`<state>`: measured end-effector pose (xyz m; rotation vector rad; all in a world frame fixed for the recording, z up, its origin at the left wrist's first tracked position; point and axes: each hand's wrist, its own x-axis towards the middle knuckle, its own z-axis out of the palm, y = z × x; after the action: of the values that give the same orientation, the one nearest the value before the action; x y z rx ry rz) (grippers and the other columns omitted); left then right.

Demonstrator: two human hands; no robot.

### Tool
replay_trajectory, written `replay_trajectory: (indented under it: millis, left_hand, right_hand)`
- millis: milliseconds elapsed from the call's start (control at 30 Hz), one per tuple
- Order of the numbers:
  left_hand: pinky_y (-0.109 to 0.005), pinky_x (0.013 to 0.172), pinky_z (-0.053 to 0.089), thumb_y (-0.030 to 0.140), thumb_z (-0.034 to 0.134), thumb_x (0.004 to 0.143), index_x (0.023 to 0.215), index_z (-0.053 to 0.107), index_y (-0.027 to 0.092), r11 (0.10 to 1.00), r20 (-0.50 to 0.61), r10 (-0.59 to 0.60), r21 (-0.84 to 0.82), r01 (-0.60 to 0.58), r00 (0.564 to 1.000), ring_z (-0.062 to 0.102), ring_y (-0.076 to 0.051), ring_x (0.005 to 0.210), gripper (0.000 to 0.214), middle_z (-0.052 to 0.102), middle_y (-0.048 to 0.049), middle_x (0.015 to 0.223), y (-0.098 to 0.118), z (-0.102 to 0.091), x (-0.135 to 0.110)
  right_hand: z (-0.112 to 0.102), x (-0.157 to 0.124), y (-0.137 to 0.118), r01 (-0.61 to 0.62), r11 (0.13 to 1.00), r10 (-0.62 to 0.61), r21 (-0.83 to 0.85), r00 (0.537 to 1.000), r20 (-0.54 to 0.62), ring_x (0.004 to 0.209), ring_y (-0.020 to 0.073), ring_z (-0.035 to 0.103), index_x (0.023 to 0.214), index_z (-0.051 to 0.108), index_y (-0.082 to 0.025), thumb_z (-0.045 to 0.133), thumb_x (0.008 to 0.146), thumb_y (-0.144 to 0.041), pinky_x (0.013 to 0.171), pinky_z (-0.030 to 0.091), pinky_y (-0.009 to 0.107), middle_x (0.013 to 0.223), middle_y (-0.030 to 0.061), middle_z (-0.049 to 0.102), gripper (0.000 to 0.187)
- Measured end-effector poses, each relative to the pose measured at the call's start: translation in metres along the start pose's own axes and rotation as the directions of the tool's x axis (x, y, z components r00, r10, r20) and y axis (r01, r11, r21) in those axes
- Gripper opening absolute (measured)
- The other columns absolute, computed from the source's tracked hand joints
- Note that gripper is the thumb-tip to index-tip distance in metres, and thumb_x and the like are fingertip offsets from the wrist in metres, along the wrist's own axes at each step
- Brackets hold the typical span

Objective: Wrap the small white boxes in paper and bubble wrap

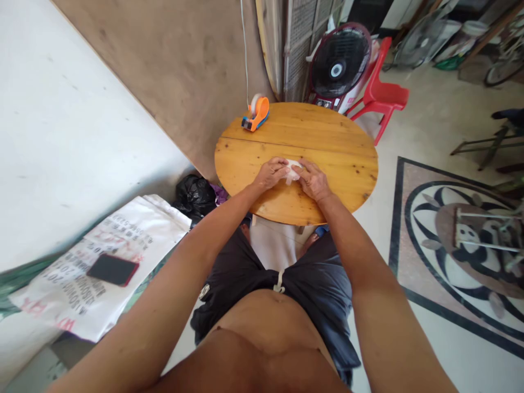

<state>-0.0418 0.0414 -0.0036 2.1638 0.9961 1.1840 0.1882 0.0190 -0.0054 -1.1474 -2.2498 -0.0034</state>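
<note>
Both hands grip a small whitish, partly see-through packet (292,173) just above the near half of the round wooden table (303,134). My left hand (272,173) pinches its left side with the fingers bent over it. On the other side, my right hand (313,180) has its thumb and fingers pressed on the packet. A short pale strip hangs down from it between the hands. The fingers cover part of the packet, so its exact kind is not clear. At the table's far left stands an orange tape dispenser (259,113) with a roll of clear tape.
Behind the table are a dark red fan (340,61) and a red plastic chair (387,93). A phone (113,269) lies on a white printed sack (139,229) to the left. Black plastic bags (195,194) sit beside the table. A wall borders the left.
</note>
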Motion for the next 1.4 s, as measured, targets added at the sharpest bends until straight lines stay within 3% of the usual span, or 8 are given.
replay_trajectory:
  millis: [133, 267, 833, 1033, 1400]
  left_hand:
    - [-0.033, 0.089, 0.057, 0.046, 0.064, 0.091, 0.085, 0.075, 0.018, 1.000, -0.016, 0.008, -0.027, -0.008, 1.000, 0.068, -0.017, 0.099, 0.031, 0.070, -0.0089, 0.108, -0.010, 0.006, 0.007]
    - [-0.030, 0.084, 0.057, 0.042, 0.067, 0.090, 0.088, 0.071, 0.018, 0.999, -0.031, 0.035, -0.013, -0.035, 0.999, 0.067, -0.016, 0.099, 0.025, 0.067, -0.0089, 0.112, -0.015, 0.011, 0.006]
    - [-0.040, 0.094, 0.052, 0.054, 0.061, 0.094, 0.099, 0.057, 0.020, 0.971, -0.039, 0.195, 0.149, -0.188, 0.980, 0.057, -0.023, 0.103, 0.034, 0.059, -0.0103, 0.108, -0.013, 0.021, 0.002]
    - [-0.042, 0.094, 0.052, 0.054, 0.057, 0.097, 0.099, 0.055, 0.021, 0.950, -0.010, 0.176, 0.265, -0.167, 0.984, 0.057, -0.024, 0.103, 0.034, 0.059, -0.0101, 0.107, -0.002, 0.020, 0.001]
    - [-0.044, 0.089, 0.052, 0.065, 0.050, 0.096, 0.102, 0.057, 0.019, 0.933, -0.002, 0.151, 0.330, -0.142, 0.988, 0.058, -0.028, 0.099, 0.046, 0.059, -0.0132, 0.108, 0.001, 0.023, 0.002]
  right_hand:
    - [0.002, -0.001, 0.001, -0.002, 1.000, 0.002, -0.004, 1.000, -0.015, 0.134, 0.0302, 0.057, 0.138, 0.067, -0.024, 0.048, 0.101, -0.032, 0.113, 0.048, 0.051, 0.147, 0.0142, 0.060, 0.042]
    - [0.003, -0.001, 0.001, 0.001, 1.000, -0.001, -0.010, 1.000, -0.024, 0.132, 0.0305, 0.059, 0.137, 0.067, -0.025, 0.049, 0.100, -0.033, 0.111, 0.050, 0.052, 0.147, 0.0138, 0.061, 0.042]
    - [0.001, -0.002, -0.002, -0.043, 0.999, 0.042, 0.029, 0.999, 0.011, 0.134, 0.0313, 0.057, 0.139, 0.066, -0.024, 0.045, 0.102, -0.037, 0.115, 0.046, 0.051, 0.150, 0.0138, 0.057, 0.045]
    - [0.002, -0.003, -0.001, -0.050, 0.997, 0.048, 0.058, 0.998, 0.030, 0.137, 0.0331, 0.055, 0.141, 0.064, -0.024, 0.049, 0.100, -0.040, 0.116, 0.045, 0.054, 0.153, 0.0145, 0.055, 0.046]
    - [0.002, -0.001, 0.002, -0.046, 0.994, 0.042, 0.096, 0.998, 0.042, 0.140, 0.0339, 0.053, 0.140, 0.065, -0.021, 0.052, 0.097, -0.047, 0.117, 0.045, 0.053, 0.152, 0.0161, 0.056, 0.052]
